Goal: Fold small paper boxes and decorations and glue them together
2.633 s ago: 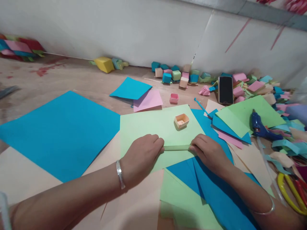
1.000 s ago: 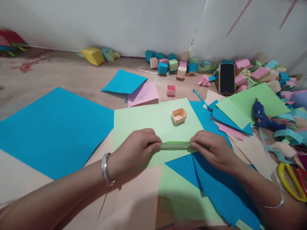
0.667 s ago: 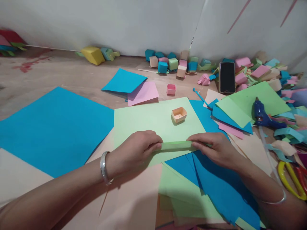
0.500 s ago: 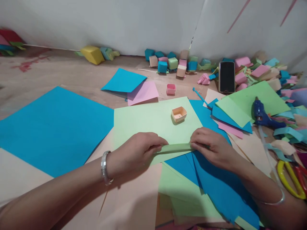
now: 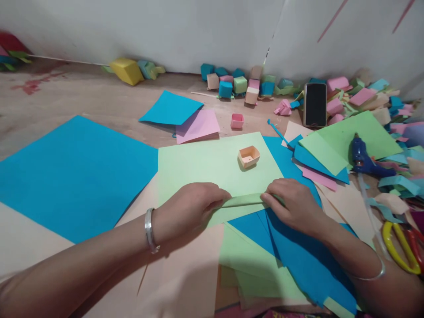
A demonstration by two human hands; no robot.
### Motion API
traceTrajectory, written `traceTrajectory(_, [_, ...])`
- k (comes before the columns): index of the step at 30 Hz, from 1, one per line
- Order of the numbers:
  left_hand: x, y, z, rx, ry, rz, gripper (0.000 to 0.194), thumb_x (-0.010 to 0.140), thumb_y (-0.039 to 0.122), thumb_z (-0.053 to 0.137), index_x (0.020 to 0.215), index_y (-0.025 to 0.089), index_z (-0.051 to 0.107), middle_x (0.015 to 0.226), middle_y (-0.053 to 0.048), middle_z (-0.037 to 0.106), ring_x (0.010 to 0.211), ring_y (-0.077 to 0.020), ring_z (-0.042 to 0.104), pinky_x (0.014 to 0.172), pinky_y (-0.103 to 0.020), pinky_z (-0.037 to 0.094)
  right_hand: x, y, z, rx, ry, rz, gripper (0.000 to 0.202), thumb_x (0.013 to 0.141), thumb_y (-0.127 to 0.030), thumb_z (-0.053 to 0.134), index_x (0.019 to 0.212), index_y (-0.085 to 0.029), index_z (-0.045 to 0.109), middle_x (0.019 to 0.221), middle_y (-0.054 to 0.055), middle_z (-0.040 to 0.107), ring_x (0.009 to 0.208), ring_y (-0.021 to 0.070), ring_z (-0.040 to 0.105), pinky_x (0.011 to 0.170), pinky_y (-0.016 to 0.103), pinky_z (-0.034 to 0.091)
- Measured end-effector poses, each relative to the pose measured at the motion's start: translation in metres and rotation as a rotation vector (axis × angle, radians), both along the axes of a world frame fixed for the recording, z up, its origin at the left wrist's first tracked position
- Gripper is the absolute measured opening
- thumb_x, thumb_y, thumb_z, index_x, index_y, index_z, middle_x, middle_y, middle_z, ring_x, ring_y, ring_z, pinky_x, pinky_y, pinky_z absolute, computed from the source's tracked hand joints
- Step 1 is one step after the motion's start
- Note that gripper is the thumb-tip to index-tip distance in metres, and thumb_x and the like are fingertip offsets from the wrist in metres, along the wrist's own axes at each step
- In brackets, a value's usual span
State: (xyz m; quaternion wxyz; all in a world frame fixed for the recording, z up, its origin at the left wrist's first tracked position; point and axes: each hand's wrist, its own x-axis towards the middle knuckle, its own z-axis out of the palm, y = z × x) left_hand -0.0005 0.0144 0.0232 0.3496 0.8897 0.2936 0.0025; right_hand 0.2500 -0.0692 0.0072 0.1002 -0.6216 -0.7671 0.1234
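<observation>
A narrow folded strip of light green paper [image 5: 245, 201] stretches between my two hands, low over a light green sheet [image 5: 198, 163]. My left hand [image 5: 194, 205] pinches the strip's left end, its fingers curled and partly hidden behind the hand. At the other end, my right hand [image 5: 291, 203] grips the strip between thumb and fingers. Beyond the strip, a small peach open paper box [image 5: 249, 157] rests on the green sheet. A smaller pink paper box [image 5: 237, 121] sits on the table farther back.
Blue sheets [image 5: 82, 176] lie to the left. Several small paper cubes [image 5: 240, 84] line the wall. On the right are a phone [image 5: 315, 105], a blue glue gun [image 5: 362, 157], yellow-handled scissors [image 5: 399, 247] and heaped paper pieces [image 5: 367, 95].
Both hands stay on the green strip. My right hand's thumb and fingers have shifted slightly along its end, and the strip looks flatter. The whole view has moved a little.
</observation>
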Motion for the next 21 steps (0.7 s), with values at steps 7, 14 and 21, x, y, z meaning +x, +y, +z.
traceTrajectory(7, [-0.001,-0.001,-0.003,0.054,0.005,0.001,0.028,0.093,0.022,0.045,0.117,0.022,0.059,0.092,-0.004,0.068,0.083,-0.0181,0.061,0.069,-0.027,0.042,0.005,0.004,-0.003,0.014,-0.077,-0.170,0.045,0.087,-0.049,0.053,0.052,-0.020,0.046,0.055,0.002,0.054,0.054,0.0153,0.045,0.051,0.030,0.023])
traceTrajectory(14, [-0.002,-0.004,-0.001,0.179,0.109,-0.120,0.051,0.086,0.009,0.045,0.127,0.038,0.054,0.075,0.001,0.055,0.060,-0.0134,0.054,0.055,-0.023,0.031,0.006,0.008,-0.002,-0.089,-0.095,-0.310,0.043,0.079,-0.054,0.062,0.054,-0.021,0.051,0.058,0.003,0.058,0.054,0.0173,0.047,0.049,0.029,0.021])
traceTrajectory(21, [-0.002,-0.003,-0.002,0.188,0.154,-0.146,0.060,0.079,0.005,0.047,0.128,0.039,0.053,0.077,0.000,0.059,0.064,-0.0158,0.057,0.054,-0.024,0.030,0.012,0.008,0.003,-0.086,-0.018,-0.249,0.036,0.084,-0.046,0.059,0.059,-0.021,0.054,0.061,0.002,0.059,0.056,0.0162,0.049,0.050,0.028,0.026])
